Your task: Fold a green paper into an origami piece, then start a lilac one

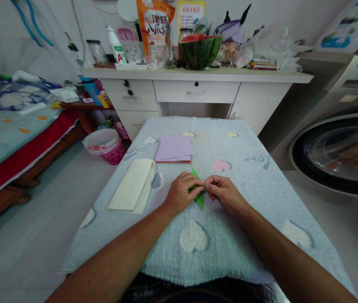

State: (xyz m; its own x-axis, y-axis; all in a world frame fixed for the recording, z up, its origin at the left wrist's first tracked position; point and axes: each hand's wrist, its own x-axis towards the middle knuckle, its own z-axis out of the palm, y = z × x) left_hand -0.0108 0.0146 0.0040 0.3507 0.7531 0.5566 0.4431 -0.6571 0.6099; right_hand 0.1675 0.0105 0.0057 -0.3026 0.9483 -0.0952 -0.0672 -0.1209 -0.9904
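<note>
A small piece of folded green paper (200,201) is held up between my two hands over the cloth-covered table. My left hand (183,191) pinches it between thumb and fingers, with green showing above and below the grip. On its right side, my right hand (223,190) has thumb and forefinger pressed together at the paper's edge; the fingertips hide the exact contact. Beyond my hands lies a stack of purple paper sheets (174,147), with a red edge underneath. Left of my left hand rests a folded cream-coloured sheet (133,185).
A heart-patterned cloth (245,240) covers the table. Behind stands a white cabinet (179,90) carrying a cut watermelon (200,52), an orange snack bag (154,29) and bottles. A pink bin (112,153) and a bed (14,130) are left, a washing machine (337,118) right.
</note>
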